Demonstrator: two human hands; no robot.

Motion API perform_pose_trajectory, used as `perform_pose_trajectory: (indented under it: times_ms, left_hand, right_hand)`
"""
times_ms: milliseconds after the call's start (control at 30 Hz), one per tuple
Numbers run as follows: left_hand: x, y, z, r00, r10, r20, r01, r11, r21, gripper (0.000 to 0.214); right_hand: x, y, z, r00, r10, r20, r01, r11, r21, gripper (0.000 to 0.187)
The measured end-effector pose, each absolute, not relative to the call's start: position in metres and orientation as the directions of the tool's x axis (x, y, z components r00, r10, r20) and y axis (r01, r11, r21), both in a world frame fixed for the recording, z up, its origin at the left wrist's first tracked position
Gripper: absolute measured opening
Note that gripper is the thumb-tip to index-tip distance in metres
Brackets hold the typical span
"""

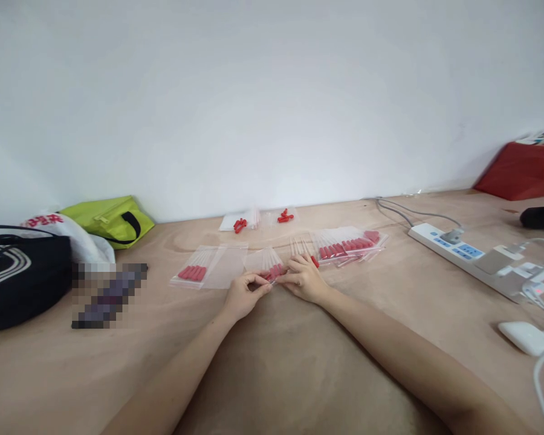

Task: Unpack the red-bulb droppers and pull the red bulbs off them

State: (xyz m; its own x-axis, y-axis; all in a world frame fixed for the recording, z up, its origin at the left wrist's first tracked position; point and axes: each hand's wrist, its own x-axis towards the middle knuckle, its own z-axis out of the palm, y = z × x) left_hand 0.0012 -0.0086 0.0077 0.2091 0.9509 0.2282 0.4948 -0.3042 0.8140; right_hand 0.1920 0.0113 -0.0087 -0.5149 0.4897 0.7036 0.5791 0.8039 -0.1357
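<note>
My left hand (246,296) pinches the near edge of a small clear zip bag (259,261) between thumb and finger. That bag holds thin pale sticks with red ends. My right hand (304,279) is closed at the same edge, its thumb and fingertips on the bag's right corner. Just beyond the right fingers lie loose pale sticks (301,246) with a red end (315,261) showing; the hand partly covers them. To the left is another filled zip bag (193,272), and an overlapping row of filled bags (347,246) lies to the right.
Small red pieces (240,226) and more red pieces (285,215) rest on clear bags by the wall. A power strip (462,254) with cables and a white charger (526,338) are on the right. A black bag (25,281) and a lime-green bag (106,220) stand left.
</note>
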Motion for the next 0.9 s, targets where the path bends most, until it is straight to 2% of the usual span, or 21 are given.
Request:
perform_pose_trajectory:
  times_ms: [233,433,600,700,800,900]
  left_hand:
    - [0.006,-0.010,0.007,0.234,0.912,0.336,0.556,-0.409,0.723,0.015]
    - [0.011,-0.015,0.007,0.304,0.844,0.442,0.559,-0.534,0.634,0.015]
    - [0.007,-0.012,0.001,0.231,0.869,0.438,0.601,-0.481,0.638,0.017]
    - [0.005,-0.010,-0.001,0.152,0.873,0.463,0.613,-0.451,0.649,0.018]
    - [0.003,-0.010,0.001,0.090,0.853,0.515,0.592,-0.462,0.661,0.017]
    - [-0.001,-0.013,0.006,0.234,0.847,0.477,0.540,-0.521,0.661,0.020]
  right_hand:
    - [0.188,0.008,-0.006,-0.506,0.427,0.750,0.564,0.821,-0.087,0.017]
    - [0.182,0.004,-0.003,-0.544,0.439,0.715,0.570,0.818,-0.069,0.019]
    - [0.175,-0.001,-0.003,-0.585,0.489,0.647,0.579,0.810,-0.089,0.019]
    - [0.178,-0.002,-0.003,-0.564,0.549,0.617,0.567,0.801,-0.194,0.016]
    - [0.190,-0.002,-0.002,-0.554,0.600,0.577,0.425,0.800,-0.423,0.015]
    - [0.208,-0.004,0.001,-0.577,0.629,0.520,0.273,0.749,-0.603,0.014]
